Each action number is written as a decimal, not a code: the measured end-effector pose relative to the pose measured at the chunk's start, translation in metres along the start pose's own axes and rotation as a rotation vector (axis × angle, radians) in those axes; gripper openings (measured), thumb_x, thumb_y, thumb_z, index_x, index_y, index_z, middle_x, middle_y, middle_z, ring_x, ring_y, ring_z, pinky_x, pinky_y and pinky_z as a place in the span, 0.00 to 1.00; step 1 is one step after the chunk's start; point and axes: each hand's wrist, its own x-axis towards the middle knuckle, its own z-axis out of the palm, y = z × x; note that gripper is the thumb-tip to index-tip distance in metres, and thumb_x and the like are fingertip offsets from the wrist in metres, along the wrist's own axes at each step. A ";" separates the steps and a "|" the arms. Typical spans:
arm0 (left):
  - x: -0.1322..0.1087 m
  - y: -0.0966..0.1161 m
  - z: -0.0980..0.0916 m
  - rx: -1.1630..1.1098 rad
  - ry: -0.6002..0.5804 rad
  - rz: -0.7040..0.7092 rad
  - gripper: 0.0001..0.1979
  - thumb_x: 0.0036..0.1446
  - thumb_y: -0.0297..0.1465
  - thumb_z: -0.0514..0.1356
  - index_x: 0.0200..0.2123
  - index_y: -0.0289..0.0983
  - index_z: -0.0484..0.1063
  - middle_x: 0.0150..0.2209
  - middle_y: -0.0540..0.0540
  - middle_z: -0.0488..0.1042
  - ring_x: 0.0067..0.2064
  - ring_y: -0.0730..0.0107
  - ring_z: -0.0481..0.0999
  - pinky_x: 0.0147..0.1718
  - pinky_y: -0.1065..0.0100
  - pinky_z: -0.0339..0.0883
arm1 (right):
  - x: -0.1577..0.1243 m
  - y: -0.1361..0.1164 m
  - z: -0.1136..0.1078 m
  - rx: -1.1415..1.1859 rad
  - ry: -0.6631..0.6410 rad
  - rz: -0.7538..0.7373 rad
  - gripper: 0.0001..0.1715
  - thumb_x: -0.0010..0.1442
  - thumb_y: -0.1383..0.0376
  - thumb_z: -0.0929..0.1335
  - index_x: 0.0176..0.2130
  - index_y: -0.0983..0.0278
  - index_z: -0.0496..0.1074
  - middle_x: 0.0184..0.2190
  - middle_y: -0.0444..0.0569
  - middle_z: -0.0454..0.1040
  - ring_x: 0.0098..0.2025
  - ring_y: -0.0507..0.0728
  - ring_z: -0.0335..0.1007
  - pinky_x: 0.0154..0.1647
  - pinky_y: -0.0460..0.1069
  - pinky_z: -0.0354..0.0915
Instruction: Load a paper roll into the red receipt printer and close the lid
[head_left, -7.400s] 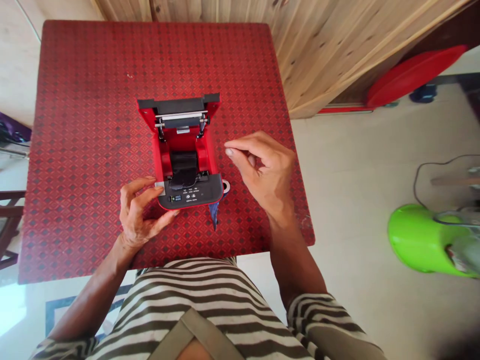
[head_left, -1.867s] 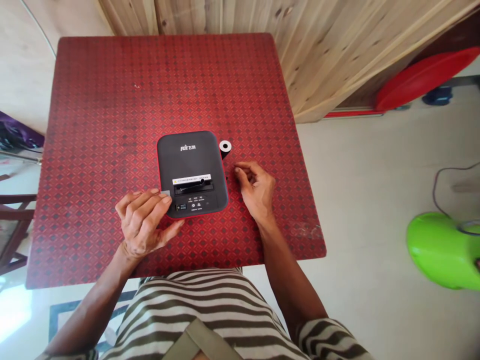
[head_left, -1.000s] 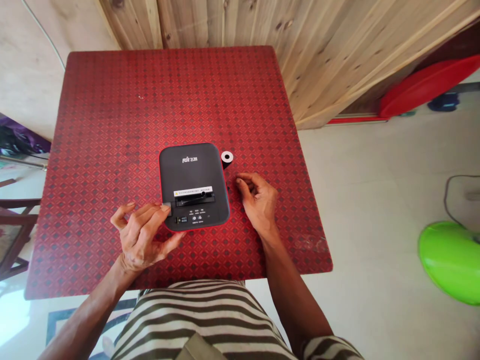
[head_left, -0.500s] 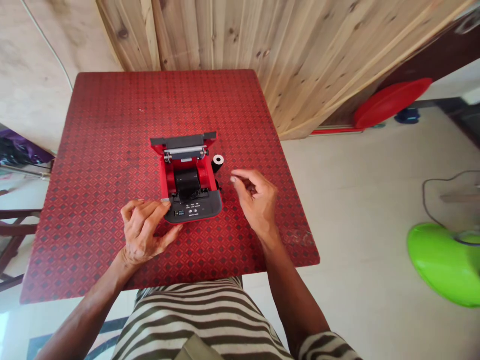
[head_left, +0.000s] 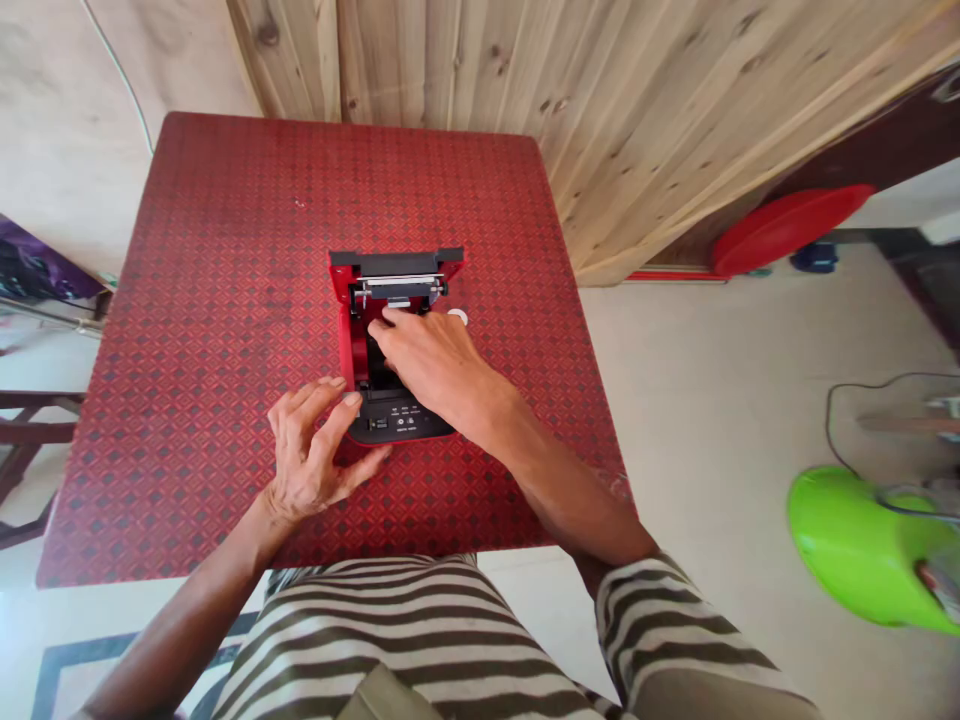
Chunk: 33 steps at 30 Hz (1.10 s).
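Note:
A small red-and-black printer stands on the table with its lid raised, showing a metal roller under the lid. My right hand reaches over the right side into the paper compartment, fingers bent downward. Their tips and whatever they grip are hidden. At the front left corner of the printer is my left hand, fingers spread, a fingertip against the corner and the thumb along the front edge. Behind my right hand, only the white end of a black roll shows on the table.
The red patterned table meets a wooden plank wall at the back. On the floor to the right are a bright green plastic item and a cable. A red round object leans farther back. Dark chair parts stand at left.
My right hand has moved left from beside the printer into its compartment, covering the black contents seen earlier. My left hand stays at the corner. The whole view has shifted slightly.

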 end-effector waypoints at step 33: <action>0.004 -0.014 0.008 -0.140 -0.189 -0.101 0.59 0.54 0.49 0.77 0.79 0.42 0.49 0.71 0.30 0.65 0.73 0.39 0.68 0.66 0.41 0.73 | -0.132 0.067 0.062 1.184 0.601 0.171 0.16 0.61 0.64 0.79 0.48 0.56 0.79 0.42 0.44 0.78 0.36 0.53 0.73 0.33 0.49 0.69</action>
